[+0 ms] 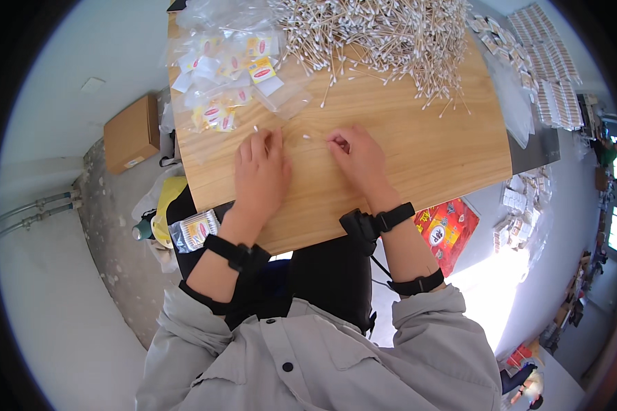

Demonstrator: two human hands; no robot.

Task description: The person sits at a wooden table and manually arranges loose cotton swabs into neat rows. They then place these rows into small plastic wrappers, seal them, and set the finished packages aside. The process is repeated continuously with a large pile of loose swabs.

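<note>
Two bare hands work at a wooden tabletop (pixel 425 151) below a large heap of cotton swabs (pixel 384 34)

The left hand (pixel 262 168) rests near the table's left side, fingers curled; a white swab tip (pixel 256 129) shows just beyond them, and I cannot tell whether they grip its stick. The right hand (pixel 360 157), to its right, has thumb and fingertips drawn together beside a second swab (pixel 307 136), which lies between the hands; whether its stick is pinched is too small to tell. The heap covers the far side, centre to right. Thin plastic bags (pixel 288 99) with yellow-and-white labels lie far left.

Several things could go wrong. A thin stick could slip or roll from a loose fingertip hold. A forearm reaching far could brush the heap's ragged near edge and scatter swabs. The light bags could snag on a finger and slide off the left edge. A filled packet (pixel 193 233) sits just off the near-left corner, and a knock from the left elbow could drop it.

Counted: two hands; two single swabs near them; one heap, its swabs too many and tangled to count; one filled packet near left; one cardboard box (pixel 131 133) on the floor at left; one red package (pixel 448 233) near right. The bags overlap too much to count.
</note>
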